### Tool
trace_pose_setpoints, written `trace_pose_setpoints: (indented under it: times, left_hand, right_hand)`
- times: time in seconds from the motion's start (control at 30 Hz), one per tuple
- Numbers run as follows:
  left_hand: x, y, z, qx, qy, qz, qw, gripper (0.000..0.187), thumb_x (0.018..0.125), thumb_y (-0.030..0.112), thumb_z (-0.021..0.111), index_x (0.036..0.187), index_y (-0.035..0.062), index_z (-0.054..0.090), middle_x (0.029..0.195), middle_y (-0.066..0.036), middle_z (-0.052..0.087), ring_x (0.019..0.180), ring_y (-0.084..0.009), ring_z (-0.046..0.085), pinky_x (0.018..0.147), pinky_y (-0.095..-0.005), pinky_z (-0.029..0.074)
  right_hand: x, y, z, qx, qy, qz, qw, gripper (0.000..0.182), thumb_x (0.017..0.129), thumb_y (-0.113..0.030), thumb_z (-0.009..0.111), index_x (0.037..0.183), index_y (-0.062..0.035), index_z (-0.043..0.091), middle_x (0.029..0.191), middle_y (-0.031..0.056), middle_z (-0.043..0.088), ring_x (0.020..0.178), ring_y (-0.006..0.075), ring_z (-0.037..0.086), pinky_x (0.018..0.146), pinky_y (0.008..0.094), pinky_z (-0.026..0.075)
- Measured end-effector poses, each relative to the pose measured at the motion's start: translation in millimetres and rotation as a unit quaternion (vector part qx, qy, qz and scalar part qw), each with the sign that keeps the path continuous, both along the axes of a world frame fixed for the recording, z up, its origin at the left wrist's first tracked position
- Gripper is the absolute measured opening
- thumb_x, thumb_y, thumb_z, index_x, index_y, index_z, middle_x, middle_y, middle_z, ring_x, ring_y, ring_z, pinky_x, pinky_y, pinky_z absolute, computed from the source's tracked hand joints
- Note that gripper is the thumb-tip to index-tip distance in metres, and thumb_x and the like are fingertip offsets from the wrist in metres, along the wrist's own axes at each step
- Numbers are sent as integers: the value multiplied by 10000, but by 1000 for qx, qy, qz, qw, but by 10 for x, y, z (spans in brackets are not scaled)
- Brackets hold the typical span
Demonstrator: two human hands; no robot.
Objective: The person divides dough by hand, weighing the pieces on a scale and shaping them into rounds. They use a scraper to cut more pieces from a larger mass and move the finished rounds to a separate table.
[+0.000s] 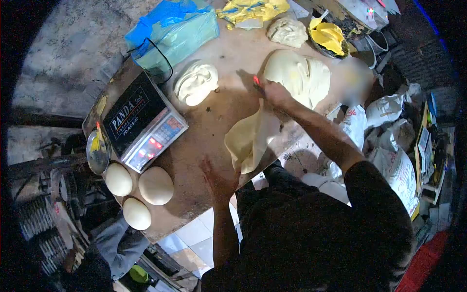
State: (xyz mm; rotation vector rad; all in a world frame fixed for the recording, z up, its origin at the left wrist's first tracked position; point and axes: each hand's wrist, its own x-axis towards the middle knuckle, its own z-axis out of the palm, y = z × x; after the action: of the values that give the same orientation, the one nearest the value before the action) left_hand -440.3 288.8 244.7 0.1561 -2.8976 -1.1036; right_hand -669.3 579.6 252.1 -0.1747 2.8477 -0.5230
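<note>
My right hand (275, 92) is closed round a small tool with a red end (257, 80), right at the edge of a large mound of pale dough (299, 75). The rest of that tool is hidden by my fist. Below it, a thin flap of dough (247, 138) stretches down toward my left hand (220, 179). The fingers of that hand are spread over the table (206, 129), with the flap's lower end beside the thumb. A smaller folded lump of dough (196, 82) lies farther back, to the left.
A digital scale (154, 141) with lit red digits stands at the left. Three dough balls (155, 186) sit near it, beside a dish with yellow paste (98, 152). Along the back are a plastic-wrapped bundle (177, 34) and a bowl of yellow fat (328, 36). White sacks (396, 170) stand right.
</note>
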Motion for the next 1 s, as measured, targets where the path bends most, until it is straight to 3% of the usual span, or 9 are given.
trace_pose_setpoints:
  times: [0.1,0.23,0.3,0.47,0.63,0.7,0.9,0.97,1.0]
  left_hand:
    - [-587,677,438,0,-15,-89,996,1096,642,496,792,1443,32,205,1424,-357,197,1337,-537,184,1092,-609,157]
    - [-877,1384,59,-205,-70,-126,968,969,644,449,789,1398,79,307,1414,-320,242,1307,-516,253,1050,-622,218]
    - [-949,1327,-142,-134,-82,-119,980,813,634,379,785,1305,105,416,1288,-248,444,1195,-442,435,969,-576,341]
    - [-978,639,659,-27,12,-157,987,592,509,258,855,1015,69,612,981,-147,621,945,-348,598,829,-465,470]
    - [-1317,-408,1789,-49,188,-71,978,484,517,62,791,967,48,614,974,-146,576,988,-312,545,857,-395,452]
    - [-1615,-750,2111,-111,275,-22,955,520,491,37,795,977,45,610,1075,-163,543,1051,-345,520,902,-390,452]
    - [-2657,-2104,1607,-138,193,-28,971,522,560,142,777,1037,40,592,1013,-166,619,965,-346,609,832,-406,496]
    - [-2921,-2557,1196,-270,293,-144,906,572,563,208,795,1084,88,592,1122,-158,586,1039,-340,579,889,-395,477]
    - [-3067,-2728,1088,-119,95,-150,977,649,593,274,795,1180,107,572,1230,-171,527,1158,-362,502,968,-452,420]
  right_hand:
    - [383,56,471,-58,-30,-16,998,435,909,-236,492,1277,-70,329,963,289,620,889,429,630,777,514,508]
    - [1336,827,-150,-232,63,-58,969,399,904,-255,522,1256,-76,462,1043,176,625,939,351,622,831,401,496]
    - [1571,1098,-106,-180,257,14,949,381,947,-389,459,1149,-81,553,1018,162,621,817,326,625,739,396,499]
    - [1976,1540,-114,-240,-6,-198,950,494,819,-169,638,1233,9,435,829,216,620,708,451,582,610,508,467]
    - [1849,1427,-86,-328,55,-369,868,478,832,-172,670,1250,-48,473,837,111,673,716,213,642,658,345,517]
    - [1675,1082,274,-249,213,-228,917,468,815,-119,690,1223,-55,470,845,121,667,726,198,636,653,324,507]
    - [1286,321,555,-310,226,-179,906,397,797,-33,668,1120,-47,438,797,117,654,688,213,637,647,310,493]
    - [1353,59,867,-234,238,-186,924,415,794,-31,666,1141,-54,440,809,122,646,697,218,641,640,310,493]
    - [1444,71,873,-228,161,-235,931,432,798,-15,675,1173,-7,460,952,149,623,846,213,598,754,324,485]
